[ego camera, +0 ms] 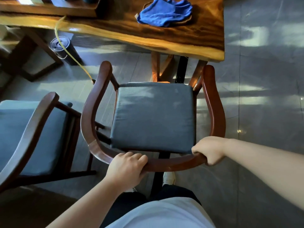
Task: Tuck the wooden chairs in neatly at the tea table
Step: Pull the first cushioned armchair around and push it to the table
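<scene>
**Both hands on the back rail, chair facing the table end**

Here's the dark reddish-brown wooden armchair with the grey square seat cushion (153, 116), sitting on the grey tiled floor (263, 96) just short of the glossy honey-and-brown slab tea table (189, 37). Its open front points at the table, both curved arm tips near the table edge, and the seat is still fully out in the open.

The left hand (127, 168) is wrapped over the curved back rail, fingers curled over the top. The right hand (209, 150) is closed around the same rail further along, at the bend into the arm.

Ahead of the chair, the table's orange wooden legs and a black post (181, 69) stand right by the seat's front edge. Left of the chair, close alongside, is a second wooden chair with a grey cushion (32, 129), cut off by the frame. Beyond the chair's left arm a yellowish tube (69, 53) runs down from the table past a dark cylindrical can with a shiny lid (60, 46). On the table lies a crumpled blue cloth (164, 12).

The chair's own legs are hidden beneath the seat.
</scene>
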Motion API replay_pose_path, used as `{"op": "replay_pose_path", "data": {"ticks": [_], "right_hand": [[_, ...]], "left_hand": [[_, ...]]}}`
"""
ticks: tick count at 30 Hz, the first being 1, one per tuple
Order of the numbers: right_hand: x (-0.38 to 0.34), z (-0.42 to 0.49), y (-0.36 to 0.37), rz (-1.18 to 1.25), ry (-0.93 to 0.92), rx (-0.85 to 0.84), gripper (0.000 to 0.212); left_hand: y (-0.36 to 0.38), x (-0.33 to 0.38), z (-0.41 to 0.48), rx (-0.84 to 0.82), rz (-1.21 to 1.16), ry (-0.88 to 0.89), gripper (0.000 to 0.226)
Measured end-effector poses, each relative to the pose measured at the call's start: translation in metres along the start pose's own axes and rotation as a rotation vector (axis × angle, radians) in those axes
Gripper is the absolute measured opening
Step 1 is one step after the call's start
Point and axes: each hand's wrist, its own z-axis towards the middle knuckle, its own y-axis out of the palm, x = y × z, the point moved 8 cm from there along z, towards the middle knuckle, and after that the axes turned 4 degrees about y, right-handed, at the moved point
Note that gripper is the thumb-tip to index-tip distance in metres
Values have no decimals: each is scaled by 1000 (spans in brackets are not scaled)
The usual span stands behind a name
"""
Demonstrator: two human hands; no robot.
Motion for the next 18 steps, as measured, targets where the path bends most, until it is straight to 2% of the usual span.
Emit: {"op": "replay_pose_path", "data": {"ticks": [4,8,10,13,18], "right_hand": [[-26,-22,-16,176,-25,268,29],[-93,-29,-31,297,-62,576,43],[-115,-23,-33,305,20,652,46],[-114,-18,-33,270,237,706,51],[-119,-29,-38,237,296,880,41]], "left_hand": [[-1,-8,-8,10,-27,78,24],[5,-56,-25,-32,-55,41,31],[8,-63,-26,-52,-68,111,29],[8,-62,-23,-55,-54,229,26],[3,-64,-18,-31,-25,386,26]]}}
